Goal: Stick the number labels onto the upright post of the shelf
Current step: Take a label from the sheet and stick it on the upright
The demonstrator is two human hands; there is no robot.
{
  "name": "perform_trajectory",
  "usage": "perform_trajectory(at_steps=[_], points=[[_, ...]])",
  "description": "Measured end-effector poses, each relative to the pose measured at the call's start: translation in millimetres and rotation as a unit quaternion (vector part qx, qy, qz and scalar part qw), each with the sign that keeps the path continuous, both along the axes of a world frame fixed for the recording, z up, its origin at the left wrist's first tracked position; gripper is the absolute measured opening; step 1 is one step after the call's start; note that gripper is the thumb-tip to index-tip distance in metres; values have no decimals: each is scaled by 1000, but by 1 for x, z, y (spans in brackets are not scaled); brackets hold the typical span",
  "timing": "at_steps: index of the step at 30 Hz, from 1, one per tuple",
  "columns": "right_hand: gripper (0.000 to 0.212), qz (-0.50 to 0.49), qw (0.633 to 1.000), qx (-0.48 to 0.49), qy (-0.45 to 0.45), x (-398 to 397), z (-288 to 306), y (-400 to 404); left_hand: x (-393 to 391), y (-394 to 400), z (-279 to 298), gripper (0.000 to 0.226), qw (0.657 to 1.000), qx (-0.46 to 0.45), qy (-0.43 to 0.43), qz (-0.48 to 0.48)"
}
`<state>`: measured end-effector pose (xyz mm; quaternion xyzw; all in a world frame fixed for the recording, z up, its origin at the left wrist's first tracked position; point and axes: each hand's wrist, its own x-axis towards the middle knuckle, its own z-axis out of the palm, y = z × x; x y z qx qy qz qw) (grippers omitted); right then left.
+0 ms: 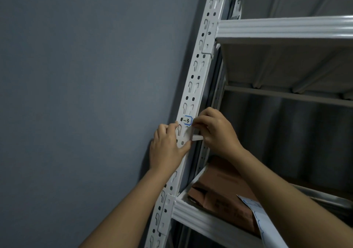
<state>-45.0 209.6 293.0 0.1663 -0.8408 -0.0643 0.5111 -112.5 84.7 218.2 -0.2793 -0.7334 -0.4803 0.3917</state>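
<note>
Post: while the white slotted post (193, 87) leans up and to the right across the head view, its long axis runs from the lower shelf rail to the upper one; keyhole slots and round holes line its face.
Label: a small label (186, 121) with a blue border and a handwritten mark ending in 3 sits on the post's front face, toward its right edge, just above both hands; its longer side lies across the post, not along it.
Right hand: the right hand (215, 131) reaches in from the shelf side; its fingertips touch the label's right end and also pinch a pale strip (196, 137), probably backing paper, just below; fingers curled, grasping that strip.
Left hand: the left hand (168, 148) wraps the post from the wall side, below the label; fingers behind the left edge, thumb across the front face; it grips the post.
Key relation: the label lies up and to the left of the right hand's knuckles and directly above the left thumb; the right hand is nearer, already touching; pressing it flat would likely mean a stroke leftward across the post.
Lower shelf: the lower shelf (202, 217) carries a brown cardboard box (225, 186) near its left front corner; what the box holds cannot be seen.
Sheet: a white sheet (265, 221) with blue outlines lies at the shelf's front edge, partly under the right forearm; likely the remaining labels.
Upper shelf: seen only from below; contents hidden.
</note>
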Motion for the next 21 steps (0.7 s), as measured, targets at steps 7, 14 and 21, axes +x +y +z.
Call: perform_trajectory(at_steps=[7, 14, 21], points=[[9, 246, 845, -462, -110, 33, -17, -23, 15, -3, 8, 55, 998, 10, -50, -24], [10, 316, 779, -528, -117, 51, -33, -28, 52, -17, 24, 11, 959, 141, -79, -234], [10, 297, 831, -468, -54, 67, -43, -24, 77, -23, 24, 16, 898, 167, -214, -345]])
